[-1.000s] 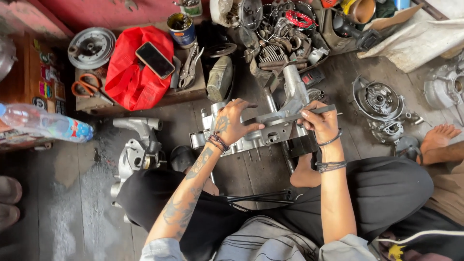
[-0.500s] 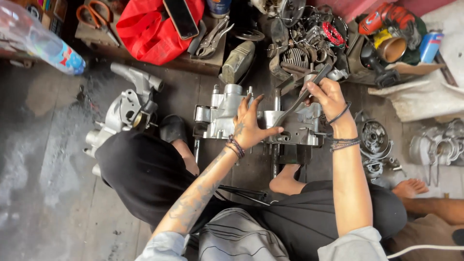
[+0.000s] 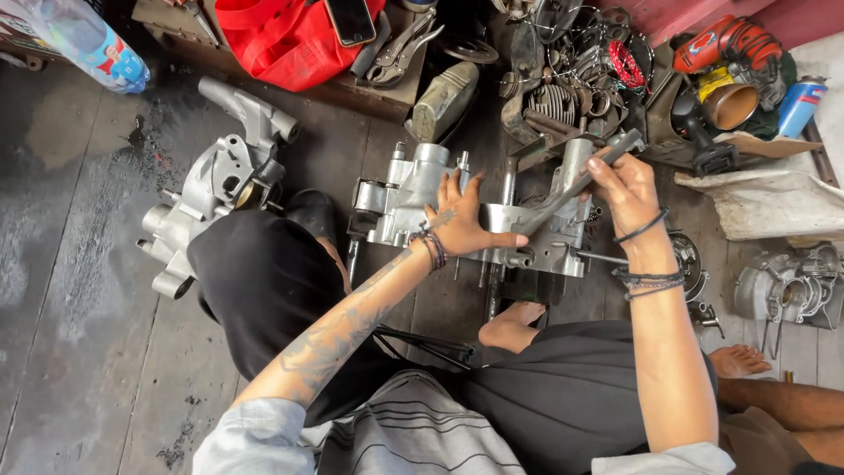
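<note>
While the dark, stained plank floor (image 3: 79, 290) spreads left, the silver engine casing (image 3: 413, 198) sits centre, far of the knees. The left hand (image 3: 462, 220) lies flat, fingers spread, on it; the right hand (image 3: 626, 189) grips a grey metal bar (image 3: 576, 180). The bar's lower tip is hidden behind the casing.

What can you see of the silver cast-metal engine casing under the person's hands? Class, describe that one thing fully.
The silver cast-metal engine casing is a bare, dull-grey aluminium-looking block with round bosses, ribs and protruding studs. It sits on the dark wooden floor in front of the seated person. The left hand rests spread on its top, fingers splayed. The right hand holds a flat grey metal bar slanting down onto the casing's right part. How far the casing runs beneath the hands is hidden.
</note>
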